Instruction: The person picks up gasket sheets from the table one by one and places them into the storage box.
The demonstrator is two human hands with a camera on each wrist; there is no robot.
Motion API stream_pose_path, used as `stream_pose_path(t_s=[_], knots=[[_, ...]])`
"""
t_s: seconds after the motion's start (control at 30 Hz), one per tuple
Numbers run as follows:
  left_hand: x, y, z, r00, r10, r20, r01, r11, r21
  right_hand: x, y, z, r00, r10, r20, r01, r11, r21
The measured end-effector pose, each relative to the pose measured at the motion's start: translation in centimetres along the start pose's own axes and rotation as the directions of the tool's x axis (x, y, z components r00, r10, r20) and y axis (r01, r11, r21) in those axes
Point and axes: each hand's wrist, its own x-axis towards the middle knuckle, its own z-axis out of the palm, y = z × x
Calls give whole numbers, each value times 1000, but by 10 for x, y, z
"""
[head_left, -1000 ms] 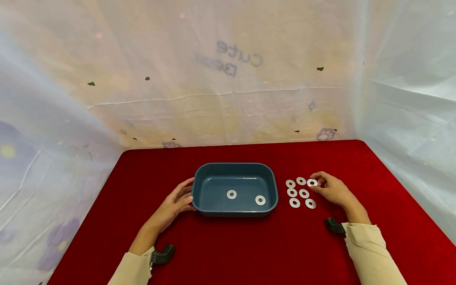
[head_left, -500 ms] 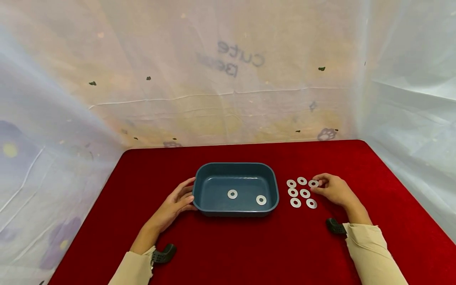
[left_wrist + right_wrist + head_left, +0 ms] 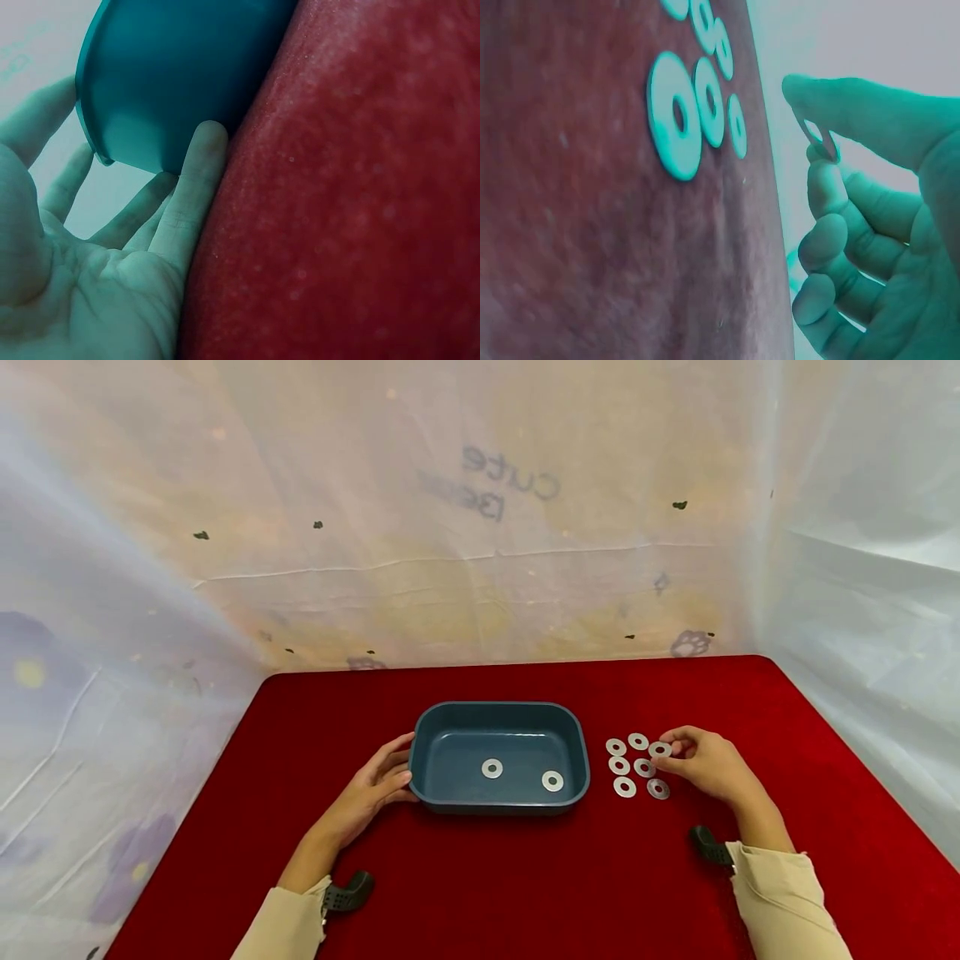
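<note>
On the red worktop (image 3: pixel 480 877), two washers (image 3: pixel 492 768) are lying inside the blue tray (image 3: pixel 431 727). Right of the tray, six washers (image 3: pixel 625 787) are sitting flat in a cluster. A seventh washer (image 3: pixel 660 749) is being pinched, lifted, between right hand (image 3: pixel 708 766) thumb and forefinger. Left hand (image 3: pixel 365 795) is resting straight fingers (image 3: pixel 196 180) against the tray's left wall. Plastic sheeting (image 3: pixel 480 527) is enclosing the worktop.

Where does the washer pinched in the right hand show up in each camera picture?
Head: pinched washer right of the blue tray, at the right hand.
Left wrist: not in it.
Right wrist: pinched washer upper right, edge-on.
Shared landmark: loose washers on the cloth.
</note>
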Motion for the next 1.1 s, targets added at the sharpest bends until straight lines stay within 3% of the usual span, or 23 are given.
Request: stream_pose_path(t_s=[0.43,1.1], knots=[[-2,-3,2,1000,4,4,-4,1000,-2,-24,-21,3,998,-25,-56,27,999,27],[0,1,1,1000,0,-9,-1,1000,-4,-19,-21,6,988,-110,-113,117,992,52]])
